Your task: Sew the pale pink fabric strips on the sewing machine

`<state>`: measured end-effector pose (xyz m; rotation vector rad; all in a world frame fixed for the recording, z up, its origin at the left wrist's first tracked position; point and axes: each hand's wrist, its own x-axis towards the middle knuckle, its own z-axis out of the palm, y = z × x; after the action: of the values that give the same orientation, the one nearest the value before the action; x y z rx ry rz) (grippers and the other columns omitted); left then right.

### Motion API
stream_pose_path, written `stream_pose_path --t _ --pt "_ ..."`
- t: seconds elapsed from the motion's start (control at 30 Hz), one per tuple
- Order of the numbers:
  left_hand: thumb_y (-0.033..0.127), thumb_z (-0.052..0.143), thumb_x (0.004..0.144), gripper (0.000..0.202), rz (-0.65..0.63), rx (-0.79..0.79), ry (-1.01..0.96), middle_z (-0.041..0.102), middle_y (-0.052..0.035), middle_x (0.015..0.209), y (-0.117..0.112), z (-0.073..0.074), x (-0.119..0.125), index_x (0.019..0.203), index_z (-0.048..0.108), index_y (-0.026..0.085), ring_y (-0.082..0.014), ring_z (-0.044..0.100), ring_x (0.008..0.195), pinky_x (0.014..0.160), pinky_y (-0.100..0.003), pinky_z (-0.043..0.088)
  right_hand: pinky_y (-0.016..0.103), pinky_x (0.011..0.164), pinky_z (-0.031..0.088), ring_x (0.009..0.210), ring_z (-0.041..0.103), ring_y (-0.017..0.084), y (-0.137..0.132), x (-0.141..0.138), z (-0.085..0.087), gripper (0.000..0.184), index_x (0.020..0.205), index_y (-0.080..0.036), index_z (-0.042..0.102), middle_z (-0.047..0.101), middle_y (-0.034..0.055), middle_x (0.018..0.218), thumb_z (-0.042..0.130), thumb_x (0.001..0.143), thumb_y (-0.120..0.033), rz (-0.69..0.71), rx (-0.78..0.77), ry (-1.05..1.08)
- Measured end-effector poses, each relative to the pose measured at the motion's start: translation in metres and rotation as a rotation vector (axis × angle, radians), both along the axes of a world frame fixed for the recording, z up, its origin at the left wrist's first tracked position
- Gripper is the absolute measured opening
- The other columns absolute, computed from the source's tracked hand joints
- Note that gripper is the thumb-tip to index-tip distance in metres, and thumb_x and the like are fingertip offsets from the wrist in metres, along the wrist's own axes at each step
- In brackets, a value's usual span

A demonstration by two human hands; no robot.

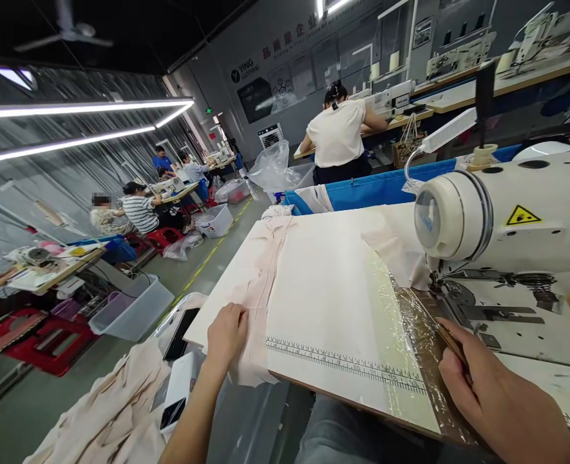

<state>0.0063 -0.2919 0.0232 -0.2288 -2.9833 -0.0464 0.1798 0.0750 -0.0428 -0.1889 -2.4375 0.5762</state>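
My left hand [227, 334] rests with curled fingers on a strip of pale pink fabric [260, 277] that lies along the left side of the sewing table [328, 283] and hangs over its near edge. My right hand [497, 393] is closed around a thin brown tool [451, 341] at the near right, just in front of the needle plate [463, 306]. The white sewing machine [507, 212] stands at the right, and more pale fabric [400, 248] lies bunched beside its head. A printed ruler [342, 364] runs along the table's near edge.
A heap of pink fabric [115, 412] fills a bin at lower left, with a black phone [181, 332] and a white device [178, 390] beside it. A blue cloth bin [376, 187] stands behind the table. A person in white [340, 135] sews beyond; several others sit at left.
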Motion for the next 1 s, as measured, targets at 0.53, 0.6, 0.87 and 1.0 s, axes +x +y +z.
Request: stream_pose_path --t 0.53,0.6,0.87,1.0 --pt "0.036 0.04 0.091 0.023 -0.123 0.455 0.128 0.066 -0.0041 0.086 0.003 0.0 0.004 0.083 0.055 0.022 -0.0212 0.061 0.083 0.074 -0.033 0.047 0.029 0.047 0.052 0.054 0.067 0.021 -0.01 -0.002 0.018 0.027 0.103 -0.023 0.06 0.069 0.0032 0.071 0.051 0.093 -0.046 0.087 -0.493 -0.15" --pt "0.038 0.039 0.092 0.024 -0.23 0.599 0.059 0.065 -0.0017 0.079 0.02 0.005 0.012 0.085 0.056 0.022 -0.0181 0.06 0.073 0.067 -0.029 0.047 0.032 0.053 0.057 0.061 0.069 0.023 -0.022 -0.01 0.027 0.038 0.11 -0.021 0.06 0.069 0.0049 0.073 0.049 0.093 -0.054 0.213 -0.777 -0.216" --pt "0.026 0.043 0.094 0.021 -1.057 0.529 -0.405 0.071 -0.0016 0.086 0.143 -0.008 0.09 0.091 0.063 0.022 -0.015 0.064 0.075 0.074 -0.025 0.05 0.037 0.073 0.058 0.079 0.07 0.021 -0.07 -0.05 0.049 0.063 0.119 -0.02 0.057 0.069 0.0096 0.1 0.064 0.078 -0.067 0.511 -1.284 -0.394" --pt "0.028 0.045 0.096 0.019 -1.563 0.442 -0.615 0.073 -0.0012 0.093 0.168 -0.013 0.122 0.095 0.063 0.023 -0.0146 0.066 0.084 0.082 -0.023 0.051 0.025 0.05 0.045 0.048 0.052 0.01 -0.061 -0.023 0.046 0.052 0.101 -0.017 0.062 0.057 -0.0035 0.069 0.065 0.079 -0.064 0.468 -1.29 -0.361"
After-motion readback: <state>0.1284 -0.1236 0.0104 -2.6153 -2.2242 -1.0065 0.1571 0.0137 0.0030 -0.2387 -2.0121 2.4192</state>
